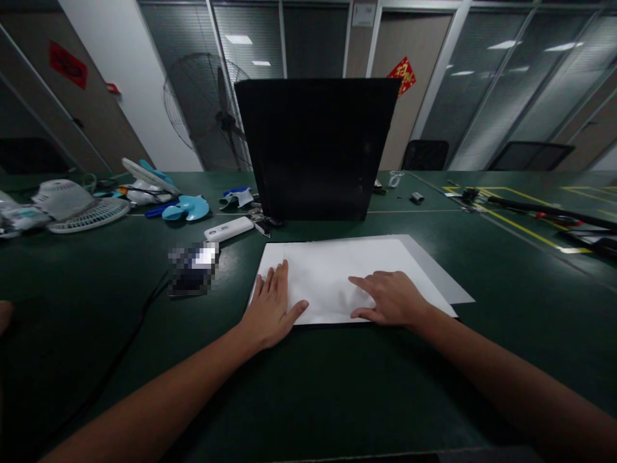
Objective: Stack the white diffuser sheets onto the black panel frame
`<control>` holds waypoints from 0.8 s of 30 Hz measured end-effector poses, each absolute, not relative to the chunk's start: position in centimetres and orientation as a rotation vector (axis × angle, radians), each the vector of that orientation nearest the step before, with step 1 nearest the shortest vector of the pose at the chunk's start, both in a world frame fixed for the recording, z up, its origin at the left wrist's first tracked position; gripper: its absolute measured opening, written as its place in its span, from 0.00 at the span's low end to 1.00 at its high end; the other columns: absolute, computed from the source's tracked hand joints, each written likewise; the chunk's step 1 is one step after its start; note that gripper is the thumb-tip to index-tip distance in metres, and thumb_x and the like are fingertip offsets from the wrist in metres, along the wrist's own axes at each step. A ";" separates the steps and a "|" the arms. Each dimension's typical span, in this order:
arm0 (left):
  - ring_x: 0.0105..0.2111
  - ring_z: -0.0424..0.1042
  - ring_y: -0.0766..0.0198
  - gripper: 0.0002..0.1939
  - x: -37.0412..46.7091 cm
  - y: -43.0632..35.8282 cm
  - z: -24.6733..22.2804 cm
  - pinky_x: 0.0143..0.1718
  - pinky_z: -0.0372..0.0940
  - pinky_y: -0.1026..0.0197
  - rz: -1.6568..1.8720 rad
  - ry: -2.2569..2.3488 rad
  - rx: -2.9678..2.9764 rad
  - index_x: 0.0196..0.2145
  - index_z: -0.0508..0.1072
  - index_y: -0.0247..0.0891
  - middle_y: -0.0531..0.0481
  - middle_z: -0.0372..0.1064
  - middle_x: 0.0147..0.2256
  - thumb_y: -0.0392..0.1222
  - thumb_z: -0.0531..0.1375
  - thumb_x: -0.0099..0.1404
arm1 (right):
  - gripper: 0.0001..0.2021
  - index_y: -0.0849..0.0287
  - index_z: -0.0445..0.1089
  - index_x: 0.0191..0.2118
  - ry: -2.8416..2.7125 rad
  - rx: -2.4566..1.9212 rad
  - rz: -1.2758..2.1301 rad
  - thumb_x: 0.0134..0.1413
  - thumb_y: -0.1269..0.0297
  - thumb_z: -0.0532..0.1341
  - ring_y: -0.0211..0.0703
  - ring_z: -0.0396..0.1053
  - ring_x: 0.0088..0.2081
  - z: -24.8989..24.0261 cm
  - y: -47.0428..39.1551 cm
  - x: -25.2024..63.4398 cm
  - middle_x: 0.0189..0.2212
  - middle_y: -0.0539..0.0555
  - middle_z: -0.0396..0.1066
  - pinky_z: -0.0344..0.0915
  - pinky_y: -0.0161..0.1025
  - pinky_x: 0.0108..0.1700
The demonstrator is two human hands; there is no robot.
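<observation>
A large white sheet of paper [322, 273] lies on the table with a thin dark edge showing beneath its near side. My left hand [272, 307] rests flat on the sheet's left part, fingers stretched forward and thumb spread to the right. Over the right part is my right hand [389, 299], its index finger and thumb extended and apart, the other fingers partly curled. Neither hand holds anything. A second, greyer sheet [450, 286] sticks out from under the white one at the right. Behind the paper stands a black panel [318, 151], upright and leaning slightly.
A white power-strip-like bar [229, 229] and a blurred-out device [193, 270] with a cable lie left of the paper. Farther left are a blue fan blade [187, 208] and a white fan grille [91, 215]. A clear cup [396, 179] stands behind, on the dark green table [337, 392].
</observation>
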State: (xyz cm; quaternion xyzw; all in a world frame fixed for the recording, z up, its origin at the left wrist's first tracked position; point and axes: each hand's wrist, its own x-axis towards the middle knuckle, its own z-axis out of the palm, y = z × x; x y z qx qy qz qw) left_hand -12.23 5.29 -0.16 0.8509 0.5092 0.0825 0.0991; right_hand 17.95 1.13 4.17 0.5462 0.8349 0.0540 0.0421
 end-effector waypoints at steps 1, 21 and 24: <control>0.75 0.34 0.37 0.51 -12.3 5.3 -0.1 0.73 0.36 0.32 0.267 1.494 2.512 0.75 0.27 0.28 0.29 0.32 0.76 0.71 0.39 0.73 | 0.45 0.58 0.69 0.67 2.572 1.656 0.148 0.61 0.27 0.48 0.60 0.77 0.45 4.2 1.1 17.8 0.49 0.64 0.79 0.71 0.50 0.42; 0.73 0.44 0.29 0.47 -12.1 4.6 1.7 0.68 0.48 0.24 0.100 1.744 2.545 0.74 0.54 0.40 0.35 0.43 0.75 0.75 0.40 0.71 | 0.53 0.68 0.66 0.64 1.513 2.838 0.079 0.56 0.22 0.43 0.75 0.70 0.55 0.2 6.6 34.6 0.53 0.76 0.73 0.67 0.67 0.52; 0.73 0.46 0.30 0.47 -12.2 4.5 2.1 0.66 0.54 0.27 0.080 1.748 2.533 0.74 0.53 0.39 0.34 0.43 0.75 0.75 0.41 0.71 | 0.55 0.66 0.64 0.66 1.545 2.824 0.040 0.52 0.20 0.45 0.76 0.71 0.55 0.6 6.4 33.0 0.54 0.77 0.72 0.67 0.69 0.51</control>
